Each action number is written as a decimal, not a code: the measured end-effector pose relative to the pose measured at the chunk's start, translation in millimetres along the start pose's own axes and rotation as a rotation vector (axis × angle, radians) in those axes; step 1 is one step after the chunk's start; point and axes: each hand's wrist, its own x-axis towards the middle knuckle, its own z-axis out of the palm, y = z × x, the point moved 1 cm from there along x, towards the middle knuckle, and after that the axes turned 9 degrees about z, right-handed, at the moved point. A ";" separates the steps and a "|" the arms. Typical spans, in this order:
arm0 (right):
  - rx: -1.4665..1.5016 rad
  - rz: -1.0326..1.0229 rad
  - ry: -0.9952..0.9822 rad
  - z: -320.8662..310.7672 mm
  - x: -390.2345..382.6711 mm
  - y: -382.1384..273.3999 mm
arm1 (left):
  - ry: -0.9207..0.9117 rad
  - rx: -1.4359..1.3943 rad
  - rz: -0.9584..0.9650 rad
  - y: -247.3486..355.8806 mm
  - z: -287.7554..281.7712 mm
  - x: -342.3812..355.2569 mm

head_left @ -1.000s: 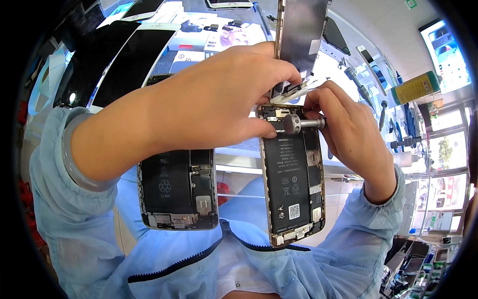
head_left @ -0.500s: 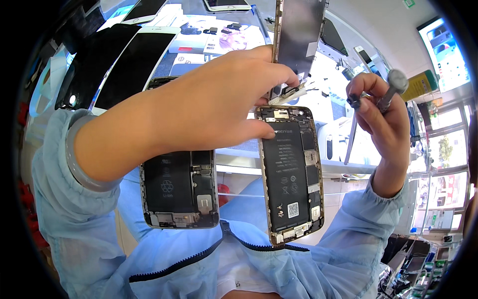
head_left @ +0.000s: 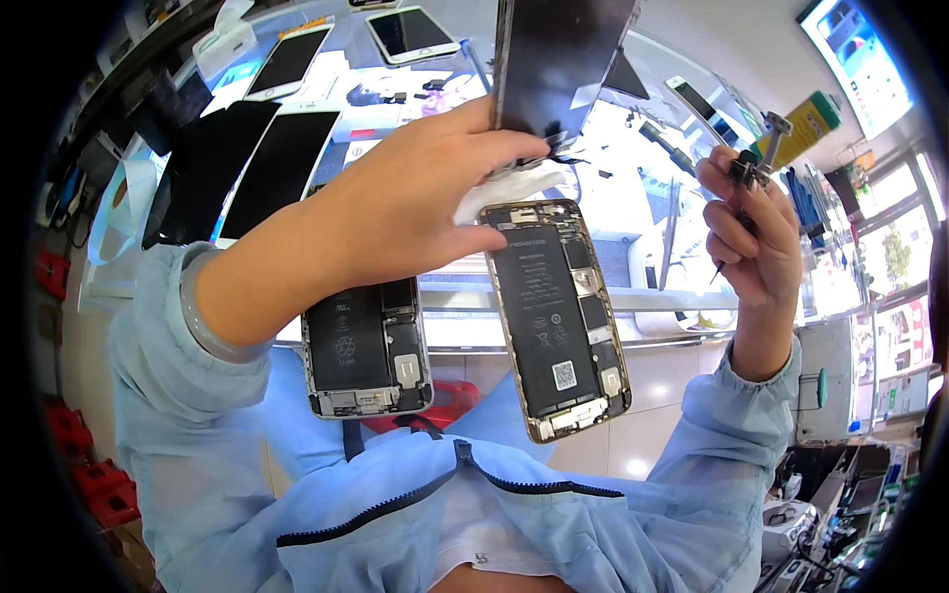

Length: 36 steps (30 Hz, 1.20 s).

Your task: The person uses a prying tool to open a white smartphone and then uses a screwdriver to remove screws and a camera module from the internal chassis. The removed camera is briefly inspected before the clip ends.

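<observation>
My left hand (head_left: 425, 188) grips an opened phone: its thumb lies on the left edge of the gold-rimmed body (head_left: 544, 326), and its fingers hold the raised screen panel (head_left: 554, 69). A black battery and boards show inside the body. Something white, like tissue, lies at the joint between panel and body. On the right, my closed right hand (head_left: 756, 227) holds a slim metal tool (head_left: 776, 143), with its thin tip poking out below, and a small black part (head_left: 743, 168) at the fingertips. A second opened phone (head_left: 356, 346) sits under my left forearm, its top hidden.
White-framed phones (head_left: 407, 35) and a black panel (head_left: 213, 168) lie on the bright worktable. Small black parts (head_left: 430, 87) rest on a printed sheet. A yellow-green box (head_left: 801, 128) stands at the right. Red plastic (head_left: 450, 395) shows below the table edge.
My view has shifted. The opened phone and my left hand appear further left. My right hand has turned, the thin tool tip now showing below it.
</observation>
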 end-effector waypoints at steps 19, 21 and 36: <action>0.528 -0.180 -0.260 47.0 -84.0 48.9 | -0.343 0.408 0.328 34.2 6.1 -9.2; 0.532 -0.189 -0.288 54.6 -86.4 51.7 | -0.400 0.416 0.299 37.1 5.8 -8.2; 0.425 -0.270 -0.144 80.4 -98.1 57.8 | -0.297 0.506 0.328 31.9 10.1 -8.8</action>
